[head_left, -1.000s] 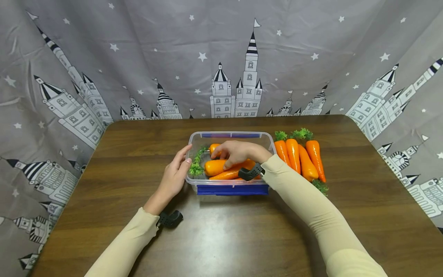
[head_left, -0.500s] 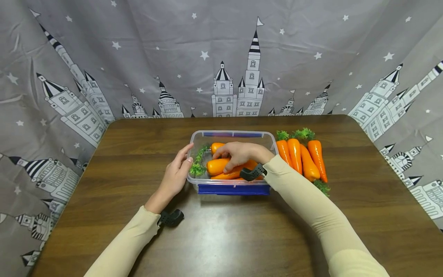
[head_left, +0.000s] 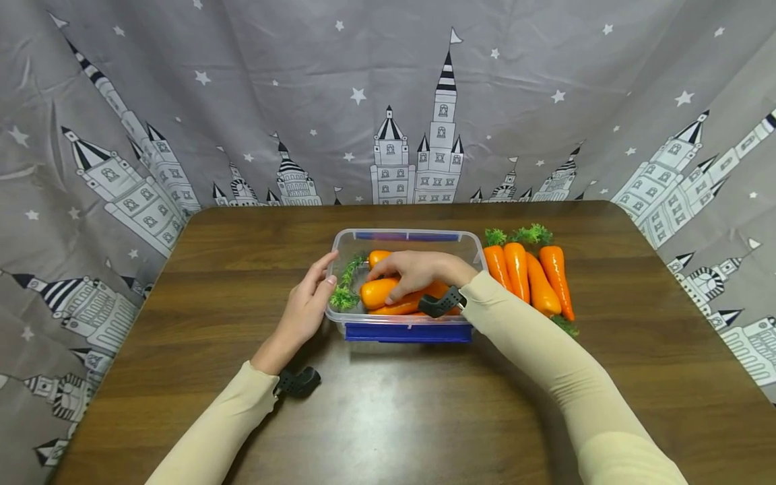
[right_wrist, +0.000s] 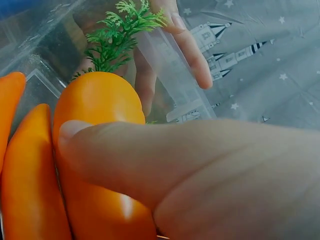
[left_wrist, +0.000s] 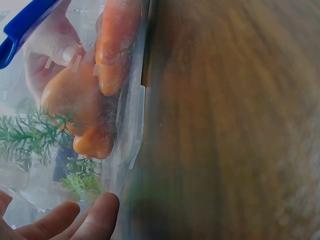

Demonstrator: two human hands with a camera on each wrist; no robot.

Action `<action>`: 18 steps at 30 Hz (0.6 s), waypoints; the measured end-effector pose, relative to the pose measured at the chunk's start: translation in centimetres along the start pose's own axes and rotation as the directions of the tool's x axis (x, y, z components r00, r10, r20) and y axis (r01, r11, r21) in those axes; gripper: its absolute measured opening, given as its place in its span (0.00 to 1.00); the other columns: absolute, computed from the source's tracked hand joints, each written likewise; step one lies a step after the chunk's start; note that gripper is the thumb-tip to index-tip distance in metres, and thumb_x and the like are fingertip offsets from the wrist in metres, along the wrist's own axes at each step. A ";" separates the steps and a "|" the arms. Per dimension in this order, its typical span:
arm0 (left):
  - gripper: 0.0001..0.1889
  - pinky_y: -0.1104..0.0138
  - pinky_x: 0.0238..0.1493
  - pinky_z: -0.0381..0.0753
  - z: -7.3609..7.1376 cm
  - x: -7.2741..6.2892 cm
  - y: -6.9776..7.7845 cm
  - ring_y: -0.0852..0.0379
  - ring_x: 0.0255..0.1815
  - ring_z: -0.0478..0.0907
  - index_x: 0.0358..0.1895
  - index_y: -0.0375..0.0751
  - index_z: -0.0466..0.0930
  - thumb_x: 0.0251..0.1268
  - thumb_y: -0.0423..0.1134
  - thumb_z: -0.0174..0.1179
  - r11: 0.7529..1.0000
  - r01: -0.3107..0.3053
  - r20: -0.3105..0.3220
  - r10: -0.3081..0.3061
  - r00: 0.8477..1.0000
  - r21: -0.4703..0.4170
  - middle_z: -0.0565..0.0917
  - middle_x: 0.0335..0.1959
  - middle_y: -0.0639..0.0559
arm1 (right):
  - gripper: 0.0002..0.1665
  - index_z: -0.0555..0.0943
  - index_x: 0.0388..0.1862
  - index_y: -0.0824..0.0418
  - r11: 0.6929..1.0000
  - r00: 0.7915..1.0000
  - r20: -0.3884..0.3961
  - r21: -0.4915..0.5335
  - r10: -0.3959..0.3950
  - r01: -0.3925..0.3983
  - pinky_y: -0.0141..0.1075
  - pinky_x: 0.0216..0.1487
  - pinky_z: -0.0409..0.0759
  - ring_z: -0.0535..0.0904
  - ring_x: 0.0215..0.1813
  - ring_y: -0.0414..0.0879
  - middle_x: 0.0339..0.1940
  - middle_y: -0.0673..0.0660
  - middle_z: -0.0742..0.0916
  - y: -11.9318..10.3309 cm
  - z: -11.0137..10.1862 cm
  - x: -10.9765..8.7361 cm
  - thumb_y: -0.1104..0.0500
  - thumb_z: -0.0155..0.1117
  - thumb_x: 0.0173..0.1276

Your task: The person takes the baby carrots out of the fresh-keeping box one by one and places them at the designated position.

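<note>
In the head view a clear plastic box (head_left: 407, 319) with blue side latches holds several orange toy carrots with green tops. My right hand (head_left: 415, 271) reaches inside and grips a thick carrot (head_left: 375, 294), thumb (right_wrist: 95, 145) laid along its near side and fingers over its far side. That carrot lies lengthwise, its leafy top (head_left: 343, 298) toward the box's left end. Beside it lies a slimmer carrot (right_wrist: 32, 180); another carrot (head_left: 378, 258) shows behind the fingers. My left hand (head_left: 308, 304) touches the box's left end with fairly straight fingers (left_wrist: 100, 217).
Several more carrots (head_left: 516, 269) lie side by side on the wooden table (head_left: 254, 242), just right of the box. A grey curtain (head_left: 273, 87) printed with castles and stars hangs behind the table's far edge. Each wrist wears a black strap mount (head_left: 298, 382).
My right hand stays on the thick carrot in the box, with only a slight shift of its fingers and thumb. The left hand keeps its place at the box's end.
</note>
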State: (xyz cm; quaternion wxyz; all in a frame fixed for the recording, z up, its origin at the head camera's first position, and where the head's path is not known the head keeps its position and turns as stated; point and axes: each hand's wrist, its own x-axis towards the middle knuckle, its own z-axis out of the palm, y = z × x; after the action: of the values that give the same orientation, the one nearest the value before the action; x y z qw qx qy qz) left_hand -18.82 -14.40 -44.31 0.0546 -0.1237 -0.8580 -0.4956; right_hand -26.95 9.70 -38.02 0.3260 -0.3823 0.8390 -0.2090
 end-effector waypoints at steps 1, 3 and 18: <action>0.25 0.38 0.65 0.72 0.0 0.0 0.0 0.34 0.67 0.74 0.78 0.50 0.63 0.82 0.42 0.44 1.000 0.001 0.002 -0.001 1.000 0.000 0.76 0.68 0.31 | 0.30 0.76 0.70 0.57 1.000 1.000 0.005 0.014 -0.005 0.005 0.42 0.63 0.73 0.76 0.55 0.50 0.58 0.56 0.83 0.0 0.0 0.0 0.60 0.68 0.69; 0.25 0.38 0.65 0.72 0.0 0.0 0.1 0.34 0.66 0.75 0.78 0.50 0.63 0.82 0.42 0.44 1.000 0.003 0.001 -0.003 1.000 0.001 0.77 0.67 0.31 | 0.29 0.77 0.69 0.57 0.999 1.000 0.009 0.040 -0.022 0.022 0.41 0.62 0.73 0.76 0.54 0.49 0.56 0.56 0.83 0.2 -0.1 -0.1 0.61 0.68 0.68; 0.25 0.39 0.69 0.70 0.0 0.0 0.2 0.35 0.67 0.75 0.78 0.51 0.63 0.83 0.40 0.43 1.000 0.023 0.012 -0.023 1.000 0.004 0.76 0.68 0.33 | 0.28 0.75 0.66 0.64 0.953 0.984 -0.080 0.247 -0.159 0.174 0.40 0.64 0.75 0.79 0.55 0.50 0.57 0.61 0.84 0.4 -0.2 -0.3 0.64 0.68 0.68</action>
State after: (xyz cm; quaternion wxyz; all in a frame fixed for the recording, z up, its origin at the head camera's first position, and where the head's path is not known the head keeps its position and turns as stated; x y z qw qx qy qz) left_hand -18.82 -14.30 -44.17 0.0443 -0.1167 -0.8605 -0.4940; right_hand -27.19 10.15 -37.97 0.3283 -0.4009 0.7795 -0.3520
